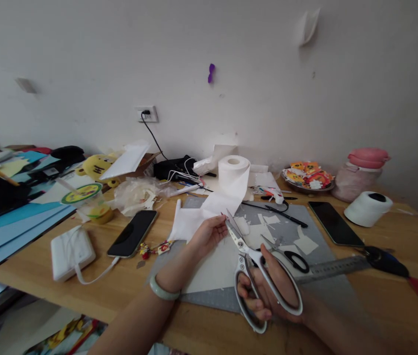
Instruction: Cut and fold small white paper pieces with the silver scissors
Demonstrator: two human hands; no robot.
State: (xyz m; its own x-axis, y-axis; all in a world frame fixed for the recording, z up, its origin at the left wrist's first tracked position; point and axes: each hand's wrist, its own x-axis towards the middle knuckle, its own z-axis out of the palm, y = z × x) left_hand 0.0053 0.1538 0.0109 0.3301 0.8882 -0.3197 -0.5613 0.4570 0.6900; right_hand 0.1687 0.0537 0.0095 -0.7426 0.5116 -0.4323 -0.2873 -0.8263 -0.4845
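Observation:
My right hand point(268, 288) has its fingers through the white handles of a large pair of scissors point(241, 246), whose blades point up and left. The blades look slightly parted. At their tips, my left hand point(210, 232) is closed in a pinch; what it holds is too small to make out. A pale bangle point(162, 290) circles the left wrist. Below the hands lies a cream sheet of paper point(207, 278) on a grey cutting mat point(214, 300). A roll of white paper point(233, 175) stands behind, its loose end trailing toward my left hand.
Black-handled scissors point(295, 261), a steel ruler point(336, 267) and paper scraps point(305, 240) lie right of the hands. Phones point(133, 233) flank the mat. A white power bank point(71, 254), lidded cup point(90, 204), thread cone point(367, 209) and snack plate point(307, 177) stand around.

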